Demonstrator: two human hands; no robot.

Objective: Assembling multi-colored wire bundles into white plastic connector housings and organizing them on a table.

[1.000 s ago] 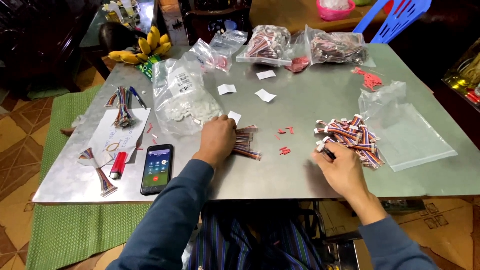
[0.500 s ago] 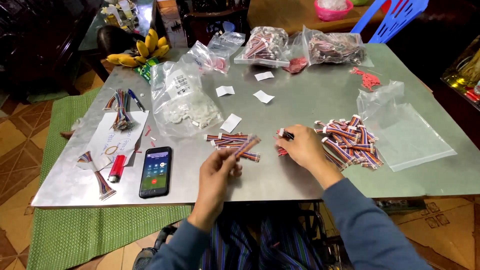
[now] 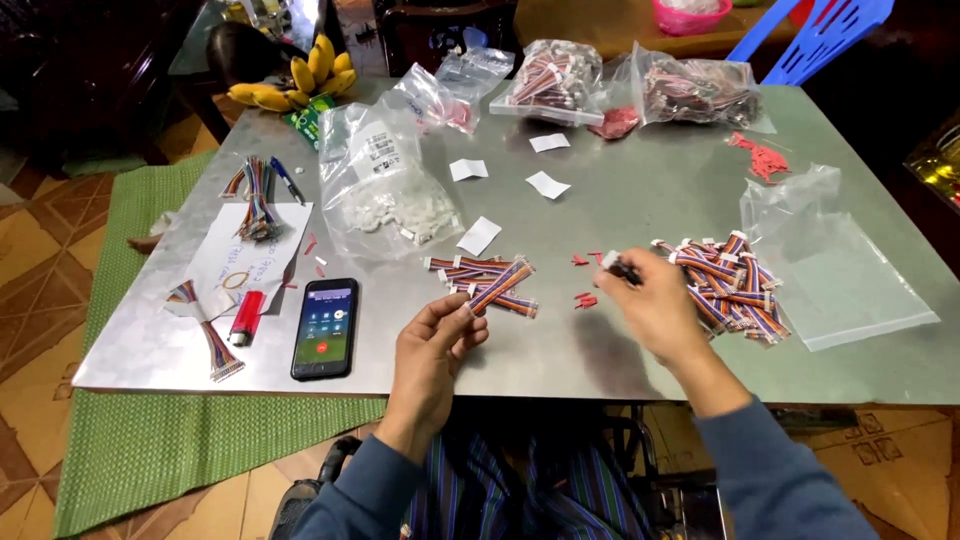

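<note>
Currently your left hand (image 3: 432, 350) pinches one striped ribbon cable (image 3: 497, 285) at its near end, low centre of frame, its far end lying across the small cable bundle (image 3: 478, 281) on the metal table (image 3: 620, 200). Your right hand (image 3: 655, 305), right of centre, has fingertips closed on a small white connector (image 3: 612, 261), just beside the bigger cable pile (image 3: 728, 285). Phone (image 3: 325, 327) sits lower left, red lighter (image 3: 244, 317) beside it.

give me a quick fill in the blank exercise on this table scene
1. The left hand pinches one end of a striped ____.
2. The phone lies screen-up just right of a red ____.
3. The bananas sit at the table's far ____ corner.

Missing words: cable; lighter; left
</note>
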